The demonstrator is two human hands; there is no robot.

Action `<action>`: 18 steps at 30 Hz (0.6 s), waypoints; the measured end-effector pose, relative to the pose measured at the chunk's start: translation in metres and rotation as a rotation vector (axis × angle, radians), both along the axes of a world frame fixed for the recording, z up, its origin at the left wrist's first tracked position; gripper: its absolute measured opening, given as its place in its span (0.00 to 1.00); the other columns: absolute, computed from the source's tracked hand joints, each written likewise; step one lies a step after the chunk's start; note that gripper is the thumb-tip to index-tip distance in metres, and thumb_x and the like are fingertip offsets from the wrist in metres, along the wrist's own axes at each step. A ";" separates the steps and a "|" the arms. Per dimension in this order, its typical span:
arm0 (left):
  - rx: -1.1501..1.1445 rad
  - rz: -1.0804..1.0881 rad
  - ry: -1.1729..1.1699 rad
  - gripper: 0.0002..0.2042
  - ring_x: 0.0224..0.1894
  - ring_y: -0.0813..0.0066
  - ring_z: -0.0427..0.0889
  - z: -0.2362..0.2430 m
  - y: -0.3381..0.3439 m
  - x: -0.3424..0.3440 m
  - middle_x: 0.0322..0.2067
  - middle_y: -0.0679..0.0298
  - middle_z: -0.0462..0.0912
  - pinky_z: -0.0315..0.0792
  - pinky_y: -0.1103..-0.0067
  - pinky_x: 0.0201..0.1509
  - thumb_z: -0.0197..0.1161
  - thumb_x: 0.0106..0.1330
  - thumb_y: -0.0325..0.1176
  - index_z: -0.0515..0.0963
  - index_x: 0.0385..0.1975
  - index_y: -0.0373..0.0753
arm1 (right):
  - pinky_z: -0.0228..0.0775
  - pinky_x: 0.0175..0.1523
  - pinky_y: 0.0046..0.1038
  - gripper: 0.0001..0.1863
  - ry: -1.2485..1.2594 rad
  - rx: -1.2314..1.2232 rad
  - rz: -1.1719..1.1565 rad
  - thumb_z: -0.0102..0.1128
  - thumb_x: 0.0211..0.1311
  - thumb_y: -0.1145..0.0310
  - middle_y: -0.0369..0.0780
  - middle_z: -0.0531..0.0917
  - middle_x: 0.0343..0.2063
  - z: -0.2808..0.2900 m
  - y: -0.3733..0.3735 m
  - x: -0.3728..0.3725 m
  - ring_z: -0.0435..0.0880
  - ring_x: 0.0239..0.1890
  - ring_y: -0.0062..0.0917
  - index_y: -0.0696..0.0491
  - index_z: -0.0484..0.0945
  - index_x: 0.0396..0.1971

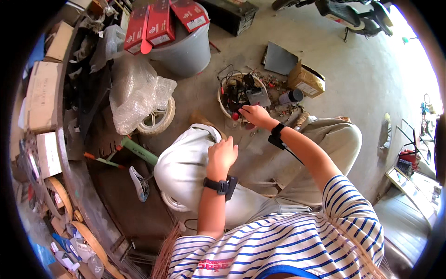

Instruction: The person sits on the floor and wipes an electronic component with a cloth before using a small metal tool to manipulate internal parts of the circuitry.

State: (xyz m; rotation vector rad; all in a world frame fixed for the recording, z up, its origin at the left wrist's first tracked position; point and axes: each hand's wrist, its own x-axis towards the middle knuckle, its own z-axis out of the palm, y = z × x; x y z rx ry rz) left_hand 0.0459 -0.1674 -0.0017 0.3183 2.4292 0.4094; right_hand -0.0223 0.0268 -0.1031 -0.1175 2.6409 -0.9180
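Cream-coloured and round, a basin of black cables and a grey box sits on the floor, ahead of both hands. The right hand reaches over its near rim, beside a red piece; whether its fingers pinch anything, I cannot tell. The left hand, loosely curled by the left knee, is well apart from the basin; I cannot tell how tightly it closes.
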 end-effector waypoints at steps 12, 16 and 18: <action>0.393 0.165 0.188 0.20 0.40 0.47 0.77 -0.024 0.107 -0.013 0.34 0.46 0.79 0.70 0.59 0.42 0.50 0.60 0.44 0.67 0.44 0.35 | 0.68 0.29 0.35 0.14 0.280 -0.264 0.126 0.53 0.58 0.59 0.48 0.75 0.19 0.149 0.058 0.077 0.75 0.22 0.42 0.56 0.75 0.25; 0.552 0.153 0.372 0.15 0.34 0.51 0.79 -0.036 0.141 -0.017 0.32 0.49 0.80 0.73 0.68 0.37 0.57 0.57 0.41 0.73 0.33 0.33 | 0.65 0.25 0.25 0.16 0.054 -0.541 -0.203 0.52 0.61 0.58 0.36 0.73 0.15 0.129 0.092 0.088 0.70 0.19 0.17 0.57 0.72 0.23; 0.815 0.224 0.054 0.15 0.34 0.56 0.80 -0.045 0.146 -0.022 0.31 0.50 0.80 0.72 0.70 0.36 0.53 0.60 0.40 0.75 0.35 0.33 | 0.62 0.24 0.24 0.13 0.058 -0.774 -0.397 0.53 0.59 0.61 0.33 0.71 0.16 0.132 0.085 0.088 0.69 0.21 0.15 0.54 0.71 0.23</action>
